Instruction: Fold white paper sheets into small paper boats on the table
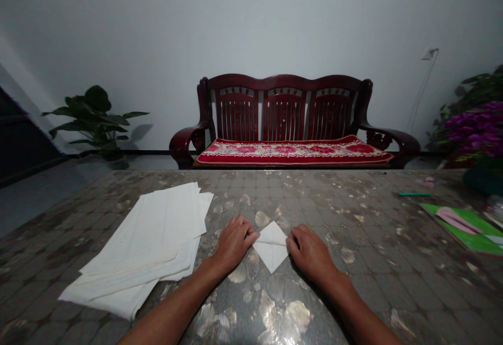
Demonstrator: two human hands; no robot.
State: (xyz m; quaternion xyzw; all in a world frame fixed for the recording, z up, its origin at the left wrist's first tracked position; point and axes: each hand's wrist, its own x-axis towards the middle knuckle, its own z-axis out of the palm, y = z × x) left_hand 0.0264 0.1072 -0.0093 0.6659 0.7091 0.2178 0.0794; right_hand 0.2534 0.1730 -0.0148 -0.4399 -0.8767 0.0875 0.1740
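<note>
A small white sheet of folded paper (272, 257) lies on the table in a diamond shape, with a crease or folded edge running across its middle. At its left corner, my left hand (236, 240) is closed, the thumb and curled fingers pinching the paper. My right hand (309, 251) is closed too, its fingers gripping the opposite corner. The undersides of the fingers are hidden on both hands.
Left of my hands lies a loose stack of white paper sheets (145, 235) on the patterned table (353, 298). A green pen (414, 194) and a green booklet (471, 237) with a pink piece are at the right. Beyond the table stands a wooden bench (283, 106).
</note>
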